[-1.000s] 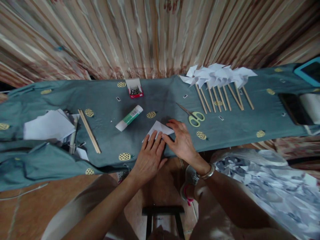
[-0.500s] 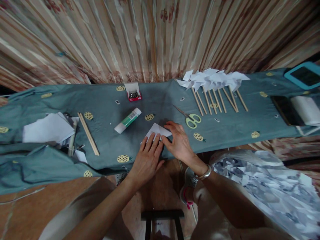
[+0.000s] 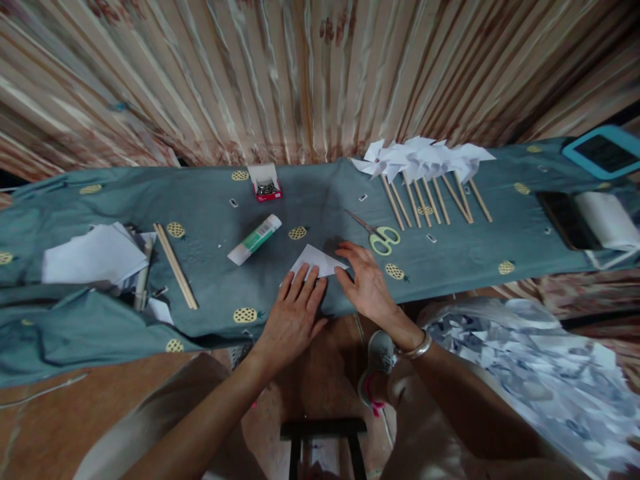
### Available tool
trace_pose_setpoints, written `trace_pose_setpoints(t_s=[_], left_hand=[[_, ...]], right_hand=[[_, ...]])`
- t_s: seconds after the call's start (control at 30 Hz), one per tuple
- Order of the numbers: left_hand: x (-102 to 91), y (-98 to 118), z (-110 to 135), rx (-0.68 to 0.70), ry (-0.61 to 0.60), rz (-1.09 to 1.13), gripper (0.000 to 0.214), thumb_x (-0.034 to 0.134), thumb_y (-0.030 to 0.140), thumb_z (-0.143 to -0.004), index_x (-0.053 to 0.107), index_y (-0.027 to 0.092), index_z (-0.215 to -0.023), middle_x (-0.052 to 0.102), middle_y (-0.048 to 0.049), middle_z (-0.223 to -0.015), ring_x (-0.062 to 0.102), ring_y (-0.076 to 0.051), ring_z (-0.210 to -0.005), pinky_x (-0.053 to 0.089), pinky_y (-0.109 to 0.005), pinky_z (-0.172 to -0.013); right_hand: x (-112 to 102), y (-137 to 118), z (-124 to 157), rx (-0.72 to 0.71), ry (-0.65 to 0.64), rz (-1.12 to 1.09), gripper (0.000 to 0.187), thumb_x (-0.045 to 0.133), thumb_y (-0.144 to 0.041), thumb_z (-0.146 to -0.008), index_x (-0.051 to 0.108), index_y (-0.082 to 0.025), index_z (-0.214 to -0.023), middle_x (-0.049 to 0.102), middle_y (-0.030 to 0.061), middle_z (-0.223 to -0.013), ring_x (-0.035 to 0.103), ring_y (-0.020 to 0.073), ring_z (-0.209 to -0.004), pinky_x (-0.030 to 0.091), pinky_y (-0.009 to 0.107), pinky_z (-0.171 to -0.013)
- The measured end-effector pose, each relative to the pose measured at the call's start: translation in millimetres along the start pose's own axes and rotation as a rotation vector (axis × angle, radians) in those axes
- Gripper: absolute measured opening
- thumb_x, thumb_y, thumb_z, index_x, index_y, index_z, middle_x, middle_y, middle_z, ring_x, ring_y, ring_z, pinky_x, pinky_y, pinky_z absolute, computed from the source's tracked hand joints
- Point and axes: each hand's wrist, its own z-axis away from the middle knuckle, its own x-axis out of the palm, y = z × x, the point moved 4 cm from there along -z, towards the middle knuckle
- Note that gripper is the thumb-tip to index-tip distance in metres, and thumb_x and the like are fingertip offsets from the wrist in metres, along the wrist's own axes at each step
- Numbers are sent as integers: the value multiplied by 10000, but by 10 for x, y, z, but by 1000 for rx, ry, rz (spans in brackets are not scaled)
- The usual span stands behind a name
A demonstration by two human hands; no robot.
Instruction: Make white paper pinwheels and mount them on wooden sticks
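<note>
A white sheet of paper folded into a triangle [image 3: 319, 259] lies near the table's front edge. My left hand [image 3: 293, 317] rests flat on its lower left part, fingers stretched out and covering that side. At the paper's right corner is my right hand [image 3: 367, 283], thumb and fingers apart; whether it touches the tip I cannot tell. Scissors with green handles [image 3: 381, 240] lie just beyond my right hand. Up and to the left of the paper is a green and white glue stick [image 3: 255, 240].
A red box of metal pins [image 3: 267, 189] stands at the back. Several paper pinwheels [image 3: 425, 160] on sticks lie back right. Loose wooden sticks [image 3: 176, 267] and a paper stack [image 3: 95, 255] are left. A phone [image 3: 560, 220] lies right; a bag of paper pieces [image 3: 540, 373] sits below.
My right hand has slid a little to the right along the paper toward its corner, uncovering more of the triangle. My left hand has stayed pressed on the paper.
</note>
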Motion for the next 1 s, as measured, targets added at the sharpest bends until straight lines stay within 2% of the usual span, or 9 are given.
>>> trace_pose_setpoints(t_s=[0.1, 0.27, 0.47, 0.63, 0.77, 1.0], left_hand=[[6, -2, -1, 0, -1, 1, 716, 612, 381, -886, 361, 64, -1478, 360, -215, -1562, 275, -367, -1474, 285, -543, -1183], [2, -12, 5, 3, -19, -16, 694, 605, 371, -890, 396, 15, -1449, 363, -240, -1551, 301, -371, -1462, 290, -528, -1187], [16, -102, 115, -27, 16, -40, 695, 591, 352, -896, 384, -27, -1441, 367, -281, -1533, 340, -375, -1443, 340, -510, -1165], [29, -231, 290, -41, 71, -49, 727, 571, 360, -908, 317, -17, -1476, 363, -291, -1531, 320, -380, -1451, 351, -539, -1151], [3, -315, 407, -61, 67, -61, 716, 573, 326, -905, 310, -8, -1482, 370, -290, -1529, 334, -384, -1445, 351, -546, -1148], [-42, -321, 492, -85, 104, -33, 704, 591, 293, -896, 316, 16, -1481, 388, -289, -1518, 346, -395, -1436, 372, -559, -1129]], right_hand=[[-16, 26, 7, 3, 2, -3, 292, 527, -236, -903, 625, -183, -1173, 627, 137, -1289, 570, 296, -1201, 455, 517, -1062], [-15, 46, 6, 9, -8, -13, 292, 533, -238, -901, 629, -178, -1170, 629, 138, -1290, 566, 293, -1211, 450, 513, -1068], [-21, 74, 1, 4, -21, -27, 292, 515, -237, -907, 632, -187, -1170, 625, 132, -1297, 565, 284, -1214, 440, 508, -1077], [-23, 95, -4, -12, -37, -29, 295, 507, -214, -907, 637, -158, -1166, 628, 150, -1295, 562, 292, -1214, 434, 502, -1081], [-17, 112, -2, -27, -32, -35, 293, 500, -189, -903, 637, -156, -1160, 631, 150, -1292, 566, 290, -1202, 442, 498, -1071], [-1, 144, 2, -40, -24, -49, 321, 468, -142, -885, 635, -180, -1156, 631, 137, -1287, 567, 286, -1204, 440, 508, -1076]])
